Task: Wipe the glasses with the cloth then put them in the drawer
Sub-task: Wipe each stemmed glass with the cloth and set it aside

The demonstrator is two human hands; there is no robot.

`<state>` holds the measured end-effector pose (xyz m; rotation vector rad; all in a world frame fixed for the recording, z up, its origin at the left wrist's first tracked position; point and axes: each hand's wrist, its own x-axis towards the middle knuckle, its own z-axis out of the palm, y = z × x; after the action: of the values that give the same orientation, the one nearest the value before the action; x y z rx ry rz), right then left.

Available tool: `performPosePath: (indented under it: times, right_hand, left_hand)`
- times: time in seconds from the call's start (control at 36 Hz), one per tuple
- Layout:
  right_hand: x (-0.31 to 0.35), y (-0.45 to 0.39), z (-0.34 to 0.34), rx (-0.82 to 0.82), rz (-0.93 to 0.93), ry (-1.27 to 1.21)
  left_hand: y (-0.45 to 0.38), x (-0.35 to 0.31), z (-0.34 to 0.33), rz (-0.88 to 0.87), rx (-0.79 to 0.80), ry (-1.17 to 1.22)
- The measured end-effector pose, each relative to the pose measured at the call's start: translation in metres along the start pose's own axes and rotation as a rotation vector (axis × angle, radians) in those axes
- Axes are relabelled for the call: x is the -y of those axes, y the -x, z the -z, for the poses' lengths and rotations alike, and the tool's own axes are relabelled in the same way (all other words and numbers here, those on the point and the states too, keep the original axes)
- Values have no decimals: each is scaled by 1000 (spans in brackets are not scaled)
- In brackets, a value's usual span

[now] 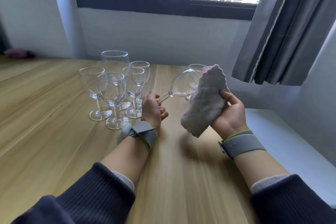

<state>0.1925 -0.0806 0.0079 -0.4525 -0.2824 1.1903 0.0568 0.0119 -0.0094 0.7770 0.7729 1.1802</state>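
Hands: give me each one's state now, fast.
Left hand: fingers grip the tilted wine glass by its stem.
Right hand: holds the cloth.

No text, label, brand, number or sign can be read anywhere in the head view; nothing legible is printed on any surface that is shown.

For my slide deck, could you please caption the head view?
Left hand tilts a glass by its stem; right hand holds the cloth at its bowl.
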Motion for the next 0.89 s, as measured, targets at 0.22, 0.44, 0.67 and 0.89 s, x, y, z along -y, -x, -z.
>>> performPosePath:
  times: [0.22,0.44,0.67,0.89]
  right_hand:
    - [-1,-1,1,23,9,15]
    - [0,-11,5,-81,81,-21]
    - [-6,-4,-2,-30,-2,41]
    - [-11,0,-8,101,-28,86]
  left_hand:
    - [3,-1,-3,-254,-34,-102]
    - [3,-1,-4,-213,-25,-41]
    - [2,4,-5,-141,-2,-30]
    - [4,9,-9,154,44,175]
